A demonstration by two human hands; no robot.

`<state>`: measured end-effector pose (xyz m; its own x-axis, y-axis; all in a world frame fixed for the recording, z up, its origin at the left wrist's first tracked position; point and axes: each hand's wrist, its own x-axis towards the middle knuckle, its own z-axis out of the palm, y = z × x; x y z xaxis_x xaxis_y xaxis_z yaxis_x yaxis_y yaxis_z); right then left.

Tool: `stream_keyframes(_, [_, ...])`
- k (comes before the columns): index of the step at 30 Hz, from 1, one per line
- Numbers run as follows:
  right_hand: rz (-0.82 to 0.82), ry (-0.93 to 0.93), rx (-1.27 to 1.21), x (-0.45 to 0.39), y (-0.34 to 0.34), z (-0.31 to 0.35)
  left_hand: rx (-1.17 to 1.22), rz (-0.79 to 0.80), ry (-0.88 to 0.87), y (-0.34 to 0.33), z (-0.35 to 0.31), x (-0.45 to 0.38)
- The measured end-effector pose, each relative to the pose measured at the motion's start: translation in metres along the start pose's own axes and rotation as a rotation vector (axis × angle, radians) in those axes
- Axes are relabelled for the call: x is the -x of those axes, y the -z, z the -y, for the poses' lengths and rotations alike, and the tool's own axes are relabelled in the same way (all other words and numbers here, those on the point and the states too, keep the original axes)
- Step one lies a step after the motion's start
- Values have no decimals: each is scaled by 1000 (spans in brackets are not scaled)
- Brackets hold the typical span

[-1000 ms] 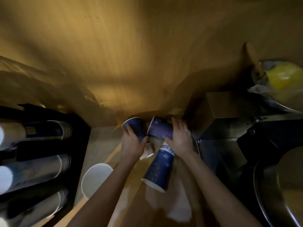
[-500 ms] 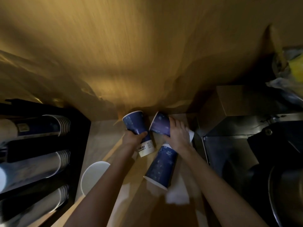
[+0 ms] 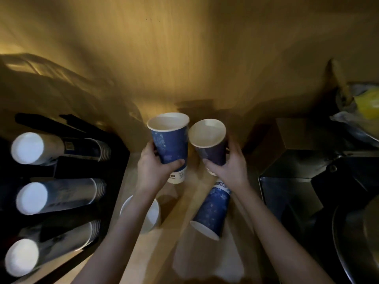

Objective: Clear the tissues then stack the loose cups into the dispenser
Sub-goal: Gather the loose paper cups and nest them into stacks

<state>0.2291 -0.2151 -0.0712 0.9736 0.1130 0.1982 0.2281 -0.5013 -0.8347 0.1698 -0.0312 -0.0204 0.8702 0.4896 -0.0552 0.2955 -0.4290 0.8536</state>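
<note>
1. The left hand [image 3: 155, 171] is wrapped around a blue cup [image 3: 170, 144], thumb in front and fingers behind, gripping low near its white base. The cup is upright with its mouth up and looks lifted clear of the table [image 3: 133, 177].
2. The right hand [image 3: 229, 169] holds a second cup [image 3: 209, 142] the same way, gripped low, mouth tilted toward the camera. The two rims sit just beside each other, nearly touching.
3. Judged from this, both cups are held by their lower halves so the mouths stay free. That suits nesting one into the other before they go to the dispenser [image 3: 59, 191].
4. A third cup [image 3: 211, 212] lies on its side on the table below the right hand, mouth toward the camera. A white-lined cup [image 3: 143, 214] stands partly hidden behind the left forearm. Both are still loose.
5. The dispenser, at the left, holds three stacks lying sideways with their bases facing the camera, so cups would probably go in at the rim end.
6. A pale patch on the table near the fallen cup may be a tissue [image 3: 205, 259]; it is too blurred to tell.
7. The likely risk is crushing the thin paper walls if the cups are pushed together off-axis.
</note>
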Motion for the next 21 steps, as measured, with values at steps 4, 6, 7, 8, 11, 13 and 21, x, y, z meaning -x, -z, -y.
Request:
stream_keyframes(4, [65,-133,-252,15,-19,9,85,-80,-116,28,-11,23])
stream_keyframes(6, [132,-171,-292,27,-31,7,120,-109,-155,38,-16,33])
stream_keyframes(7, [163,-181,-289,33,-36,6,128,-124,-175,42,-18,37])
stream_keyframes(8, [193,-189,-285,39,-39,4,129,-140,-194,46,-20,41])
stream_keyframes(11, [285,-187,-208,54,-44,-5,128,-181,-245,51,-22,49])
stream_keyframes(13, [342,-184,-112,62,-44,-9,146,-175,-241,47,-19,53])
stream_keyframes(21, [395,-131,61,70,-40,-11,29,-17,-230,3,17,65])
